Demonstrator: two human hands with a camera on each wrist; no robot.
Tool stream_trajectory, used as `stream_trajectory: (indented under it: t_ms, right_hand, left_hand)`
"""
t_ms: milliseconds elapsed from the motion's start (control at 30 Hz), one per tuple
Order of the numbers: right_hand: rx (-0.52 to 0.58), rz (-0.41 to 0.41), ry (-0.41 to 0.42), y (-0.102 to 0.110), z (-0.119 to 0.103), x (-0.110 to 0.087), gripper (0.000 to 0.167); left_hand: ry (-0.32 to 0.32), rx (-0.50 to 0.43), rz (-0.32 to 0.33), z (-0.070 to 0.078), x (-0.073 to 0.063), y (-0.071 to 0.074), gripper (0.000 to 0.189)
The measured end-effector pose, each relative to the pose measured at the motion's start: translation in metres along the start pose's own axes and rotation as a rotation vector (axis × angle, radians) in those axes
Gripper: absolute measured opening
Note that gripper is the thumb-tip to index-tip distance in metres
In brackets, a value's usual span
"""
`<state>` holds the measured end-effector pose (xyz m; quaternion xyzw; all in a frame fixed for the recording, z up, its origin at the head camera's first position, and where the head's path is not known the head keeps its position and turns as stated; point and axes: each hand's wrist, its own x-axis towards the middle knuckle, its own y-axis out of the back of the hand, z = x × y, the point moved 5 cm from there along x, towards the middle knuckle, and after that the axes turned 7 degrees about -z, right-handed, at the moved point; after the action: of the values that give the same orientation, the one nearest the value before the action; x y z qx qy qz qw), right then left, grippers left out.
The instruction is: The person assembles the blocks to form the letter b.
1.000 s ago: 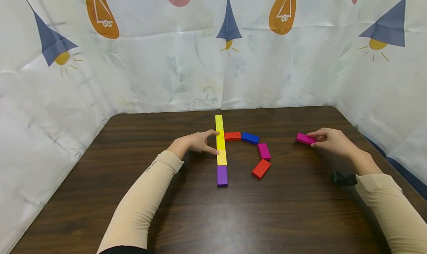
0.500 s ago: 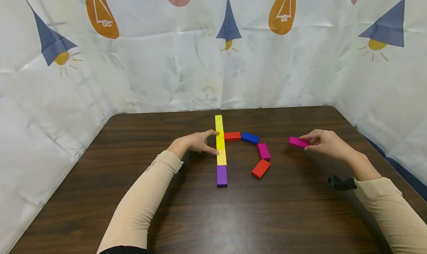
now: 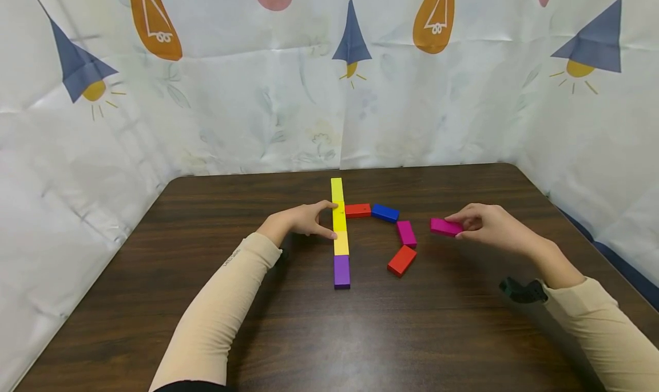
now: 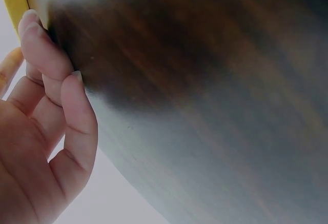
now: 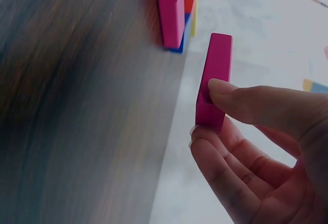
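Note:
My right hand (image 3: pixel 491 227) pinches a magenta block (image 3: pixel 443 226) by one end, thumb against the fingertips. In the right wrist view that block (image 5: pixel 218 62) points away from the hand, apart from the others. My left hand (image 3: pixel 304 219) rests at the left side of a straight column, index finger and thumb spread and touching its yellow blocks (image 3: pixel 340 220). A purple block (image 3: pixel 342 272) forms the column's near end. From the column a red block (image 3: pixel 357 210), a blue block (image 3: pixel 385 212), a second magenta block (image 3: pixel 406 233) and another red block (image 3: pixel 401 261) curve rightward.
Everything lies on a dark brown wooden table (image 3: pixel 257 335). A white curtain (image 3: pixel 247 111) printed with lamps and bulbs hangs behind the table and along both sides. A dark strap with a device (image 3: pixel 522 290) sits at the right wrist.
My right hand has moved left with the magenta block, closer to the curved row. The left hand and the laid blocks stay where they were.

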<state>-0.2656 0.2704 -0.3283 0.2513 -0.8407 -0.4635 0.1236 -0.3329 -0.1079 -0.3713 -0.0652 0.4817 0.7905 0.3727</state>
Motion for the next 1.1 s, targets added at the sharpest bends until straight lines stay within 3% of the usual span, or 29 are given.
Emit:
stream_trajectory:
  t_ms: [667, 1100]
  right_hand:
    - [0.044, -0.044, 0.171, -0.025, -0.040, 0.006, 0.038]
    - [0.061, -0.143, 0.247, -0.043, -0.064, 0.012, 0.037]
  left_hand:
    - [0.005, -0.006, 0.010, -0.001, -0.001, 0.000, 0.090]
    - [0.001, -0.018, 0.004, -0.002, 0.000, 0.000, 0.089]
